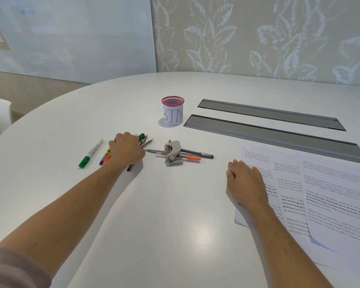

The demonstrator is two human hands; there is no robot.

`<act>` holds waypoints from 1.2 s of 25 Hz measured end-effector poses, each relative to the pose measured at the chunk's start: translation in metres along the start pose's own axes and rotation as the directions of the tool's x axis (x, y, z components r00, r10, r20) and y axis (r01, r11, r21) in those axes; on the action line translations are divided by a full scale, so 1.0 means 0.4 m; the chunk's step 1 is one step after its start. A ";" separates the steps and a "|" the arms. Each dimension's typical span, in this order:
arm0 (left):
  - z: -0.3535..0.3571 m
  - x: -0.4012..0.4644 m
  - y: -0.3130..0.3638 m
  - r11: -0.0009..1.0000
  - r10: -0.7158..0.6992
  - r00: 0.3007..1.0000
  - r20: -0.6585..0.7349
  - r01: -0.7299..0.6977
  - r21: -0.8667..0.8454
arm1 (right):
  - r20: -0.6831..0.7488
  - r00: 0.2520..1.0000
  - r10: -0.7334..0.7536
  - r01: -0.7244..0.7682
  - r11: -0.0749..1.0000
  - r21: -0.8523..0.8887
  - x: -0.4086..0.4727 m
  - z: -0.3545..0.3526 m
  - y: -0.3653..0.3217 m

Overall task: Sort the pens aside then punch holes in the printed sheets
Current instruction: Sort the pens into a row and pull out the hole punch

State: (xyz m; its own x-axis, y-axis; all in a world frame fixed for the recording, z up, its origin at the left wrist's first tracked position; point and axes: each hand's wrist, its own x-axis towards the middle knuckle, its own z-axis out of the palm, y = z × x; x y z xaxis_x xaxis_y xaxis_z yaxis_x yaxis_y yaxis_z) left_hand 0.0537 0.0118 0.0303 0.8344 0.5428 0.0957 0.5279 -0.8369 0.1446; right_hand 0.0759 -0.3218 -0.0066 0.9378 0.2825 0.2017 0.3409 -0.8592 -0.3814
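- Covering a cluster of pens (142, 140) left of frame centre, the left hand (128, 149) curls down over them, fingers closed around several.
- The right hand (244, 180) lies flat, fingers spread, on the edge of the printed sheets (324, 196) at right.
- A grey hole punch (172, 152) sits mid-frame atop two more pens.
- A green marker (90, 153) lies apart at left.
- A red mesh cup (173, 110) marked "BIN" stands above centre.

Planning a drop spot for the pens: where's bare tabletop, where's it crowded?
Free: the wide near patch between left hand and right hand; the far-left table beyond the green marker, left of the BIN cup. Crowded: pens under the left hand, pens at the hole punch, printed sheets on the right.
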 end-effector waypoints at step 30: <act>0.025 -0.002 -0.142 0.958 -0.264 0.964 -0.027 0.259 -0.126 | -0.045 0.999 -0.029 0.029 0.999 0.015 0.000 0.002 0.001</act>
State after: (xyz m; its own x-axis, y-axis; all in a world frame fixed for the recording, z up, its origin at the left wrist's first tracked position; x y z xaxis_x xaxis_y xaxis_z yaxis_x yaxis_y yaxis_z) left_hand 0.0248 0.0581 0.0122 0.6604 0.7465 0.0809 0.7018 -0.6520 0.2871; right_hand 0.0762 -0.3219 -0.0077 0.9237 0.2875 0.2532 0.3693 -0.8441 -0.3887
